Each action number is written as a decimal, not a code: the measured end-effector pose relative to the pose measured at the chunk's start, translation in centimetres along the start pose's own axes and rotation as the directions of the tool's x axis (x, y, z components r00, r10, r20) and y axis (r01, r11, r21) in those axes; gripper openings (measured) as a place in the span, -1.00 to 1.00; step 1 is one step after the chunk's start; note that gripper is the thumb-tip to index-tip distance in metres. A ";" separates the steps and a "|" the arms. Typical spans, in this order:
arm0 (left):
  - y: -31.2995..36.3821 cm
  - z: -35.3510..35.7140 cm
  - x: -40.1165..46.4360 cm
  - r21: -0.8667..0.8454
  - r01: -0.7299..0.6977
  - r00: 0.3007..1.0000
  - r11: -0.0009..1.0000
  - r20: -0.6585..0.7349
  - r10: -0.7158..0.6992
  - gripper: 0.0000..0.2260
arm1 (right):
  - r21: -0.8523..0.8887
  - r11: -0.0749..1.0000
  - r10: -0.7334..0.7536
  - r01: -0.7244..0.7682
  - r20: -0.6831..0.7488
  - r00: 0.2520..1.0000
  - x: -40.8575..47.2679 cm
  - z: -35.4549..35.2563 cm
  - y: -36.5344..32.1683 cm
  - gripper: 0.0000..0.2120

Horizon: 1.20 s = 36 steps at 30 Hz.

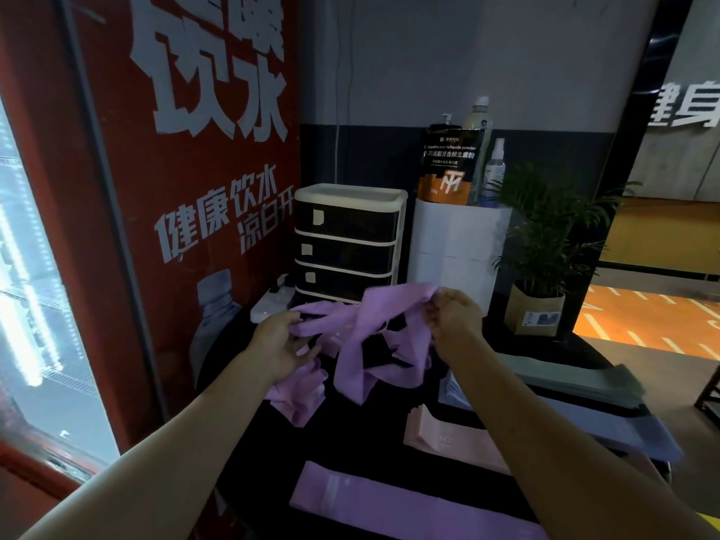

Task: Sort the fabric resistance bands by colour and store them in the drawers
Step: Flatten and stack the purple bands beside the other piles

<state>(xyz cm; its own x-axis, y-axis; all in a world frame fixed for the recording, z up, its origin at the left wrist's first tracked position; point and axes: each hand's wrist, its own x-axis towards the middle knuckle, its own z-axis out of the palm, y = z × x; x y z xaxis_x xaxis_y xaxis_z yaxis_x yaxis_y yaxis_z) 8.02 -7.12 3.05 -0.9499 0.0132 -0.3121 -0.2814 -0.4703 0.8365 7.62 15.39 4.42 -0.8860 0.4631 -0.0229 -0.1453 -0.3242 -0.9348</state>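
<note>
Behind my hands, one drawer unit shows three shut drawers. On the tabletop lie perhaps four flat band stacks. My left hand and right hand pinch tangled purple bands.

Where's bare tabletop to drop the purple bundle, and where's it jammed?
Bare patch: dark table between the held purple bands, the pink band stack and the flat purple band at the near edge. Crowded: right side, with the grey-green bands and lavender bands, and the back by the drawer unit and potted plant.
</note>
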 end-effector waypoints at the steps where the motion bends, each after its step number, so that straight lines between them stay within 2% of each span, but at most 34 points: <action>1: 0.2 0.3 -0.2 -0.008 -0.013 0.999 1.000 0.031 0.013 -0.85 | -0.080 0.997 0.002 0.002 0.049 0.999 -0.1 0.0 0.2 -0.75; 4: 0.9 1.0 -0.4 0.027 -0.047 0.993 0.999 0.113 0.044 -0.88 | -0.402 0.912 -0.021 0.083 0.155 0.988 -0.4 -0.3 0.9 -0.65; 6: 1.2 1.7 -0.5 0.065 -0.073 0.983 0.995 0.171 0.061 -0.86 | -0.537 0.829 -0.045 0.155 0.213 0.976 -0.6 -0.1 1.1 -0.62; 10: 1.7 4.0 -0.8 -0.028 -0.113 0.957 0.993 0.267 0.117 -0.82 | -0.636 0.684 -0.095 0.358 0.409 0.908 -1.6 1.5 0.6 -0.73; 13: 2.4 5.4 -1.1 -0.022 -0.215 0.925 0.976 0.315 0.211 -0.84 | -0.669 0.593 -0.022 0.448 0.542 0.840 -1.8 2.2 0.5 -0.63; 15: 3.2 6.0 -1.3 0.001 -0.281 0.900 0.960 0.348 0.263 -0.83 | -0.730 0.454 0.034 0.511 0.587 0.809 -1.7 2.3 0.5 -0.63; 17: 4.1 6.1 -1.4 0.010 -0.311 0.879 0.950 0.384 0.284 -0.82 | -0.774 0.312 -0.001 0.551 0.579 0.815 -1.5 2.3 0.2 -0.66; 18: 4.5 6.1 -1.4 0.008 -0.318 0.867 0.948 0.406 0.288 -0.82 | -0.774 0.336 -0.035 0.537 0.560 0.828 -1.5 2.4 -0.1 -0.67; 20: 5.0 6.1 -1.6 0.004 -0.321 0.852 0.947 0.439 0.286 -0.83 | -0.722 0.481 -0.065 0.498 0.536 0.841 -1.5 3.0 -0.7 -0.63; 22: 5.6 6.5 -2.0 0.022 -0.330 0.838 0.944 0.468 0.282 -0.82 | -0.667 0.551 -0.070 0.502 0.563 0.824 -1.6 3.9 -1.4 -0.57; 24: 6.3 7.1 -2.5 0.015 -0.347 0.811 0.938 0.507 0.292 -0.81 | -0.644 0.558 -0.064 0.523 0.595 0.801 -1.8 4.6 -2.0 -0.57; 25: 6.6 7.4 -2.7 -0.008 -0.348 0.798 0.937 0.522 0.301 -0.81 | -0.636 0.558 -0.068 0.533 0.605 0.793 -1.8 4.9 -2.2 -0.63; 27: 7.5 7.8 -3.0 -0.059 -0.344 0.779 0.937 0.540 0.320 -0.80 | -0.641 0.533 -0.090 0.552 0.606 0.790 -1.7 5.2 -2.5 -0.92; 28: 7.9 7.8 -3.1 -0.071 -0.350 0.776 0.934 0.536 0.332 -0.80 | -0.643 0.516 -0.130 0.566 0.594 0.794 -1.8 5.3 -2.8 -0.89; 29: 8.3 7.7 -3.1 -0.074 -0.362 0.777 0.929 0.527 0.344 -0.81 | -0.632 0.514 -0.181 0.579 0.581 0.794 -1.7 5.4 -3.1 -0.82; 31: 8.8 7.0 -3.1 -0.033 -0.400 0.785 0.916 0.503 0.360 -0.83 | -0.591 0.572 -0.253 0.568 0.532 0.808 -1.4 5.4 -4.0 -0.90; 34: 8.9 5.4 -2.7 0.089 -0.469 0.812 0.879 0.436 0.389 -0.82 | -0.500 0.700 -0.275 0.510 0.470 0.839 -1.2 5.0 -5.5 -0.88; 36: 8.7 4.4 -2.4 0.158 -0.455 0.851 0.876 0.368 0.375 -0.77 | -0.416 0.772 -0.294 0.481 0.438 0.849 -0.9 4.4 -6.2 -0.93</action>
<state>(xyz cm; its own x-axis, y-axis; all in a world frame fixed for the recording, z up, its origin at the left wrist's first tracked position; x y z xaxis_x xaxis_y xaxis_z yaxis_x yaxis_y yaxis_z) 7.22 -7.36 13.01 -0.9639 0.1593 0.2135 0.1636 -0.2783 0.9464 7.34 13.32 11.79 -0.9030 0.1269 0.4104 -0.3554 0.3156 -0.8798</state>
